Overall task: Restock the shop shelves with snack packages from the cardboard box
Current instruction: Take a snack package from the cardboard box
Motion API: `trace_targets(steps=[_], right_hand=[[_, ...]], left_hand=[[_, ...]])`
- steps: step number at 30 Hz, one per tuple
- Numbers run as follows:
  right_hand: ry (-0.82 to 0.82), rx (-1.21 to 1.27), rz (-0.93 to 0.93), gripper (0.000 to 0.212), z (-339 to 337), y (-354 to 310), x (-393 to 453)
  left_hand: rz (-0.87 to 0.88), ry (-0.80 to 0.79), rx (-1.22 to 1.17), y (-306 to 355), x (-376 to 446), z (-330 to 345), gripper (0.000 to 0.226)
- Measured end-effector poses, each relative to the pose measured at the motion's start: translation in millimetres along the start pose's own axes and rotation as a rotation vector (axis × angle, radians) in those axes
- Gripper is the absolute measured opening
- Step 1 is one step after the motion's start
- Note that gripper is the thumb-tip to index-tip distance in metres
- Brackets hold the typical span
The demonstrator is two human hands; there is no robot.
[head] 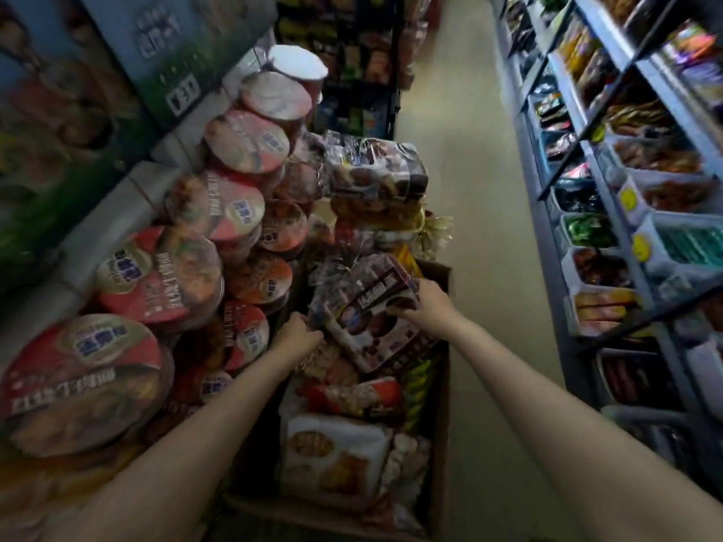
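Both hands gripped a purple-brown crinkly plastic biscuit multipack [375, 318] at the far end of the open brown cardboard box [440, 385]: left hand [299, 332] on its left edge, right hand [424, 301] on its top right corner. Slick wrap could slip; lifting might topple the stacked packs [375, 178] just beyond

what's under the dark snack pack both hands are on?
Under the dark snack pack, more packages fill the cardboard box: a red-and-white pack, then a white pack. Lower layers and the box floor are covered.
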State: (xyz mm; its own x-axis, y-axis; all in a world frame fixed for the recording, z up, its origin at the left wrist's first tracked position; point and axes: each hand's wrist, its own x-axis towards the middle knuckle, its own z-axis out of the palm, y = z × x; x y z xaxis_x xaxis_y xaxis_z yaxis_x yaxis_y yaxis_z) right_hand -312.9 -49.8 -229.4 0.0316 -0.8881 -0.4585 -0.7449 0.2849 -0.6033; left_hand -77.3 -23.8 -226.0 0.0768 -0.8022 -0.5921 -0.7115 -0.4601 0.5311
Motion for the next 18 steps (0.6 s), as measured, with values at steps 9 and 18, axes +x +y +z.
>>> trace_targets(steps=[9,18], right_hand=[[0.074,0.117,0.174,0.085,20,13,1],[0.123,0.714,0.204,0.090,10,9,-9]], left_hand=[[0.155,-0.211,-0.078,-20,20,39,0.063],[-0.082,-0.196,-0.760,23,13,36,0.116]])
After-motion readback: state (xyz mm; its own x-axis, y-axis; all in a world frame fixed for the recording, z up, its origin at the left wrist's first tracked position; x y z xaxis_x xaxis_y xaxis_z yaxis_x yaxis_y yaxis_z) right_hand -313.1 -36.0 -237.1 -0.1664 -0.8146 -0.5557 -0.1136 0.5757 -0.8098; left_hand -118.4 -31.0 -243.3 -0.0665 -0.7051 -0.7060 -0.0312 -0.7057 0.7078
